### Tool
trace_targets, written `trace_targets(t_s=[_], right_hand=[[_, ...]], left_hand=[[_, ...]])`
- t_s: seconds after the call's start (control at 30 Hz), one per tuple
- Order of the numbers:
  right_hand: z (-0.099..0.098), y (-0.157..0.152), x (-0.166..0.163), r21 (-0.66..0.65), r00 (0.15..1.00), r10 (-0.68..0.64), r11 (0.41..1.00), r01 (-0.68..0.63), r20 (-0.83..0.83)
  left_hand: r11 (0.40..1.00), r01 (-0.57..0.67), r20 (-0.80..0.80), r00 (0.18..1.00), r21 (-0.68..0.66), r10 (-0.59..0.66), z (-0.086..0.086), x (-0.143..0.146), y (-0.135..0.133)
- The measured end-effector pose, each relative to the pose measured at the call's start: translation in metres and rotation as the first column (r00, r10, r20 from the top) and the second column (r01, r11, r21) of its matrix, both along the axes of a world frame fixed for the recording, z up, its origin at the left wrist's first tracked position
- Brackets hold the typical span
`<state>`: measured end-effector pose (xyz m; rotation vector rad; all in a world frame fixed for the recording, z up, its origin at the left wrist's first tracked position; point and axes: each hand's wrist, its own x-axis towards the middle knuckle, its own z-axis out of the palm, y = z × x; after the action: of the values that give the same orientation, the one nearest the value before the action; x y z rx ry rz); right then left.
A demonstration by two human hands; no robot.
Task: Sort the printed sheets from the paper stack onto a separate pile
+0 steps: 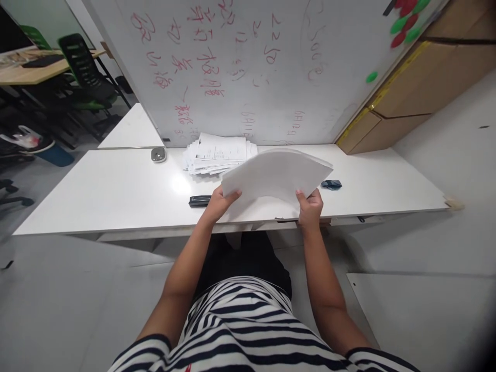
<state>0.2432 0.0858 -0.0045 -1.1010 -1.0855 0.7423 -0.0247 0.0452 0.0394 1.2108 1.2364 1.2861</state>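
A stack of blank white sheets point(277, 174) arches upward above the white table point(116, 196). My left hand point(220, 202) grips its near left corner, and my right hand point(310, 206) grips its near right edge. Behind the sheets, against the whiteboard, lies a messy pile of printed papers point(217, 154). A black stapler point(199, 201) rests on the table just left of my left hand. A small dark blue object point(331, 184) sits just right of the held sheets.
A whiteboard point(248, 67) with red writing stands along the table's far edge. A small grey round object point(158, 154) lies at the back left. Cardboard boxes point(418, 88) lean at the right. Chairs point(83, 67) and a desk stand far left.
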Motion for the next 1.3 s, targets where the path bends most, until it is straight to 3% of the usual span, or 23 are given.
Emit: trace_targets(t_s=[0.13,0.27,0.43,0.6,0.83,1.17,1.3], right_hand=[[-0.004,-0.001,0.018,-0.126,0.995,0.092,0.987,-0.095,-0.026],[0.004,-0.005,0.043,-0.291,0.965,0.203,0.945,-0.149,0.163],[0.018,-0.012,0.051,-0.252,0.914,0.158,0.966,-0.064,0.374],[0.018,-0.018,0.037,-0.231,0.963,0.047,0.973,0.017,0.267],[0.015,-0.022,0.026,-0.273,0.98,0.065,0.962,-0.012,0.186],[0.006,-0.014,0.048,-0.273,0.982,0.157,0.954,-0.123,0.107],[0.01,-0.012,0.049,-0.265,0.984,0.135,0.959,-0.101,0.115]], left_hand=[[0.997,-0.005,0.07,0.997,-0.074,0.01,-0.002,-0.002,-0.002],[0.992,0.059,0.028,0.998,-0.11,-0.057,0.007,-0.005,-0.005],[0.993,0.01,-0.11,0.994,-0.115,-0.023,0.019,-0.003,-0.009],[1.0,-0.004,-0.173,0.985,0.002,0.004,0.016,-0.001,-0.006],[1.0,-0.018,-0.19,0.982,-0.016,0.014,0.003,-0.003,-0.005],[0.997,0.0,-0.18,0.983,-0.076,-0.014,0.019,0.0,-0.014],[0.996,-0.022,-0.176,0.984,-0.091,0.005,0.014,0.006,-0.012]])
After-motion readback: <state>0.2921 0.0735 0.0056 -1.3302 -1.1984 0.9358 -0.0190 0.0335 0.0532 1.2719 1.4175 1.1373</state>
